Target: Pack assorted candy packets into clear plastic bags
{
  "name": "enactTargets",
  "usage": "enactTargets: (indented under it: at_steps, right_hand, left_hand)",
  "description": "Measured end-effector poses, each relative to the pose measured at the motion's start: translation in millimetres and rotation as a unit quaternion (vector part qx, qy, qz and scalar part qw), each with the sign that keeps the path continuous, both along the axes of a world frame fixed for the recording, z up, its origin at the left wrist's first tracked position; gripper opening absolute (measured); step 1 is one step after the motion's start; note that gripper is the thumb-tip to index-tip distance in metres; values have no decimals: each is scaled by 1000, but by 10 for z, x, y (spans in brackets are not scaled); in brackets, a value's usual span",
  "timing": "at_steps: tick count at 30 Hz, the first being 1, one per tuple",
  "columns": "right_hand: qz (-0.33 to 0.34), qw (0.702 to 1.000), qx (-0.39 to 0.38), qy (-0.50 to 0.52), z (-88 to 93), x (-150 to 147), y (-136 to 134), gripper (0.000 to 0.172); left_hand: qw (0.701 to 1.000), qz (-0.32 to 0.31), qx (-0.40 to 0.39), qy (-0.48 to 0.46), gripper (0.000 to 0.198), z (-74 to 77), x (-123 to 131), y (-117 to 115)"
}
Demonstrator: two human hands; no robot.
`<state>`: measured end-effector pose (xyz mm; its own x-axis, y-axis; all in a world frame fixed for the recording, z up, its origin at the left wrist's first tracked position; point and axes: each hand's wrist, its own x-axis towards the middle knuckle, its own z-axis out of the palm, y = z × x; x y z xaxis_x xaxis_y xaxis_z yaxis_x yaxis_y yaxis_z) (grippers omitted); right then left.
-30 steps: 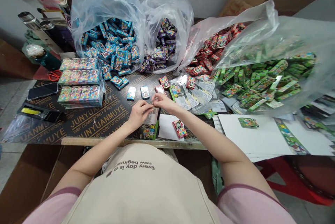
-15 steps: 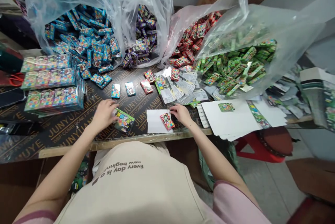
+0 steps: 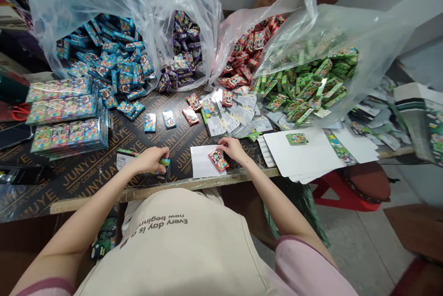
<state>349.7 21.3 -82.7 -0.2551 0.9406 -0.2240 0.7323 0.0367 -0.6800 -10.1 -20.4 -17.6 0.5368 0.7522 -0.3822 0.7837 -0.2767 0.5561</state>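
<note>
My left hand [image 3: 152, 160] is closed over a green printed packet [image 3: 165, 165] near the table's front edge and hides most of it. A grey-and-white printed piece with a green edge [image 3: 125, 157] shows left of that hand; I cannot tell if it is part of the packet. My right hand [image 3: 232, 149] has its fingertips pinched at the upper right corner of a small red box [image 3: 218, 161]. This box lies tilted on a white card [image 3: 199, 162]. Beyond the hands stand two small blue boxes [image 3: 150, 122] and two red ones [image 3: 190, 115].
Clear plastic bags spill blue boxes [image 3: 128, 72], purple boxes [image 3: 185, 63], red boxes [image 3: 254, 42] and green boxes [image 3: 311, 84] along the back. Stacked filled packs [image 3: 69, 134] stand left. Clear sleeves with printed cards [image 3: 230, 118] and white sheets [image 3: 294, 157] lie right.
My left hand has moved right and closed over the green packet, which now is mostly covered. My right hand stays at the red box's corner. The view has shifted slightly.
</note>
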Motion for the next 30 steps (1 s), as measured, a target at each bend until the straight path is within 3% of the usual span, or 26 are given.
enactTargets:
  at_steps: [3, 7, 11, 15, 18, 23, 30]
  right_hand:
    - [7, 1000, -29, 3, 20, -2, 42, 12]
    - [9, 999, -42, 4, 18, 2, 84, 11]
    - [15, 1000, -24, 9, 13, -18, 59, 8]
    - [32, 999, 24, 1, 34, -51, -25, 5]
    - [48, 996, 71, -19, 50, -69, -83, 7]
    - [47, 996, 79, -23, 46, -65, -88, 7]
    - [53, 997, 42, -28, 58, -20, -17, 11]
  left_hand:
    - [992, 54, 65, -93, 32, 174, -49, 15]
    - [951, 165, 136, -222, 35, 346, -108, 48]
    - [898, 293, 113, -309, 31, 265, -128, 56]
    - [873, 357, 82, -321, 35, 90, -156, 49]
    - [869, 376, 57, -316, 38, 46, -196, 60]
    - [871, 371, 47, -319, 40, 62, -196, 80]
    - [890, 353, 133, -258, 29, 80, -233, 82]
